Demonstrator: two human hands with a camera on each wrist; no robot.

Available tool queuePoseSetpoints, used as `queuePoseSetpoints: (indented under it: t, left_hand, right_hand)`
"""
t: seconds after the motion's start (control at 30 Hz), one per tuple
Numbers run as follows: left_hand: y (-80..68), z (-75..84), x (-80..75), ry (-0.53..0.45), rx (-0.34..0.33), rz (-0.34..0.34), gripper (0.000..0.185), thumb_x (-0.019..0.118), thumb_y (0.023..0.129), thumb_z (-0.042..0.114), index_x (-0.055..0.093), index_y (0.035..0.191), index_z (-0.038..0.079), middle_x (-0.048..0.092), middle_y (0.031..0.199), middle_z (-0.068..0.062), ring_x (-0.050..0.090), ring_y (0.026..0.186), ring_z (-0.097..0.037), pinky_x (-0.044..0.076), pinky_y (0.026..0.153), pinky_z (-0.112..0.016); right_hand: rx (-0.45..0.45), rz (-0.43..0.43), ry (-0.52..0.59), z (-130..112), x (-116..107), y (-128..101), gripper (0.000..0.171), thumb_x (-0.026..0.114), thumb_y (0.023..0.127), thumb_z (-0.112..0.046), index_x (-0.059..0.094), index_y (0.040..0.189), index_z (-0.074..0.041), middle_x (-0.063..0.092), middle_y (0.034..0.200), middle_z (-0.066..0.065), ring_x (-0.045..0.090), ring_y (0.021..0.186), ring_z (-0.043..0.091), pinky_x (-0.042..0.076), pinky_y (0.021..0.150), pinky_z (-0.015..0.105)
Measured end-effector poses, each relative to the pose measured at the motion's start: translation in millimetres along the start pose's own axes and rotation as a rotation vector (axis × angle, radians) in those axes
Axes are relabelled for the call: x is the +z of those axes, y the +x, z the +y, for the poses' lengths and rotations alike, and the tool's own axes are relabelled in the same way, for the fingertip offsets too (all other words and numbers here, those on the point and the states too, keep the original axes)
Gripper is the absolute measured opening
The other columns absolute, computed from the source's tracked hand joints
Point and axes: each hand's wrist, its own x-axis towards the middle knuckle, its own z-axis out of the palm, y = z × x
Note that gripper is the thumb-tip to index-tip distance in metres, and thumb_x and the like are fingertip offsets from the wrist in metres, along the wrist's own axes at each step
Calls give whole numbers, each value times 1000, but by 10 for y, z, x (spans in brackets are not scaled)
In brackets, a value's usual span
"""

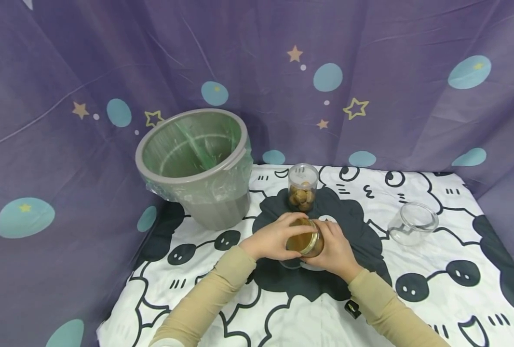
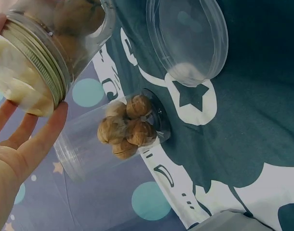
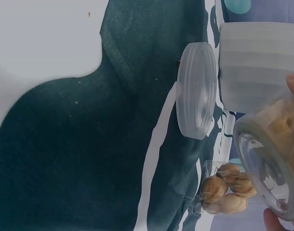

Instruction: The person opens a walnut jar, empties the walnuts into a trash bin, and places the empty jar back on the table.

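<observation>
The head view is evenly and softly lit, moderately bright, with light falling from above: shadows under the grey bin (image 1: 196, 166) and around the hands are faint and short. The wide lens bends the scene, so the purple curtain (image 1: 44, 144) bows outward toward the edges. Detail is sharp at the centre and softer at the borders. The empty clear jar (image 1: 412, 222) carries small pale highlights on its rim. The left wrist view is bright, with the nearby jar (image 2: 36, 57) blurred and washed out. The right wrist view is dimmer and hazy, its upper left corner overexposed to white.
</observation>
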Motion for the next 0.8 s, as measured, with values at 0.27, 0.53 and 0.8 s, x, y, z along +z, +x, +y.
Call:
queuePoseSetpoints:
  t: [0.27,0.53,0.8]
  left_hand:
    - [5,-11,39,-24,-38,39,65,79,77,30,53,135,21,39,140,-11,39,129,-29,45,100,-36]
    - [56,44,113,-107,-200,75,64,78,77,35,52,135,25,42,134,-5,44,118,-24,47,93,-33]
    - [126,142,151,-117,-374,84,62,70,83,42,48,138,28,45,127,-7,47,107,-24,50,83,-32]
  right_hand:
    - [1,-25,-1,8,3,-10,97,93,48,-36,49,130,-7,54,114,14,50,102,27,54,79,46]
    - [13,-1,-12,27,29,-4,96,92,48,-34,50,129,-6,54,113,13,50,104,28,54,78,48]
    - [51,-14,-7,48,47,-21,96,91,50,-37,49,132,-9,53,116,15,49,106,30,53,80,48]
